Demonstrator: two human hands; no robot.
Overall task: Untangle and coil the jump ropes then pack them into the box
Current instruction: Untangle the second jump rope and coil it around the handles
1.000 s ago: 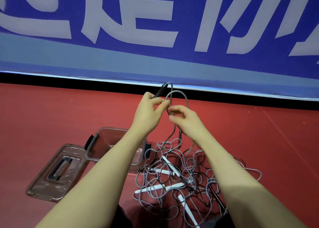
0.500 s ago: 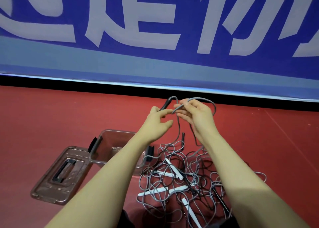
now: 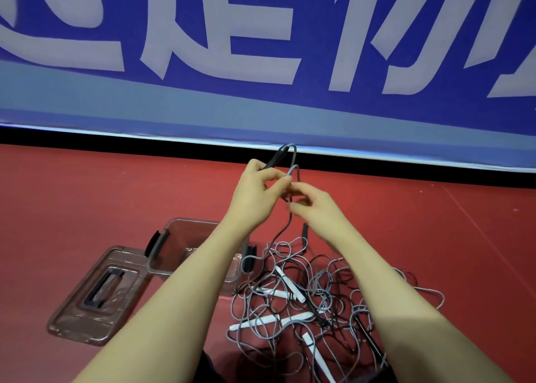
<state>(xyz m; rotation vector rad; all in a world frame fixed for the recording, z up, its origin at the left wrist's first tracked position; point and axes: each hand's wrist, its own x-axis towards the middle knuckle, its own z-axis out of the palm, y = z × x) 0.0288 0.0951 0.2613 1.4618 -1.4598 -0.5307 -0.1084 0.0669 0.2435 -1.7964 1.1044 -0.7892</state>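
The left hand [image 3: 255, 191] is held up in the air and grips a black handle [image 3: 275, 158], with the fingers curled round it. A grey rope [image 3: 294, 162] comes out of the top of the handle, bends over in a small loop and drops down between the two hands. The right hand [image 3: 314, 206] is just beside the left one. Its fingers are bent and seem to pinch the rope, but that spot is blurry, so I cannot tell for sure.

The rope hangs down into a big messy pile [image 3: 313, 301] on the red floor [image 3: 87, 197], near the person and a bit to the right. The pile has grey and black ropes and some white handles [image 3: 290, 284] all mixed up. The box [image 3: 165, 243] sits open on the floor to the left of the pile, touching or almost touching it. Its lid [image 3: 95, 295] lies flat, left of the box.

What could go wrong? If the hands pull up hard, the rope may drag the whole pile and make the knots tighter. A loop could catch on a white handle and get stuck. The loop up top could slip off the fingers and fall back into the mess. The pile could also bump the box if it slides left.
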